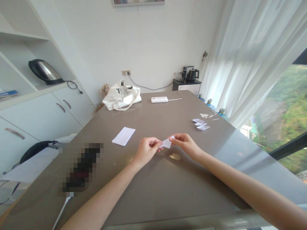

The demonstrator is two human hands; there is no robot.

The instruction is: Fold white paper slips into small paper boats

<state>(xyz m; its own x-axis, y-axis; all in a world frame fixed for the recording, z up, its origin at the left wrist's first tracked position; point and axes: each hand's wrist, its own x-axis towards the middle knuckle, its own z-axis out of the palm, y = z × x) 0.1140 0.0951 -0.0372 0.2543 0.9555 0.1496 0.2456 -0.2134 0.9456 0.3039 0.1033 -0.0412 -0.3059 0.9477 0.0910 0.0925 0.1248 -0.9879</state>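
Our left hand (148, 150) and right hand (186, 144) pinch a paper (167, 143), seemingly mid-fold. Folded pieces (203, 128) look done; flat sheets (124, 136) look unworked.

A brown table (148, 191) held scattered things.
A white bag (123, 101) and a power bank (159, 100) sat toward the back, a paper stack (123, 136) lay left of centre, folded papers (201, 124) lay to the right, and a dark object (81, 169) (its details were blurred) met a white cable (61, 210).
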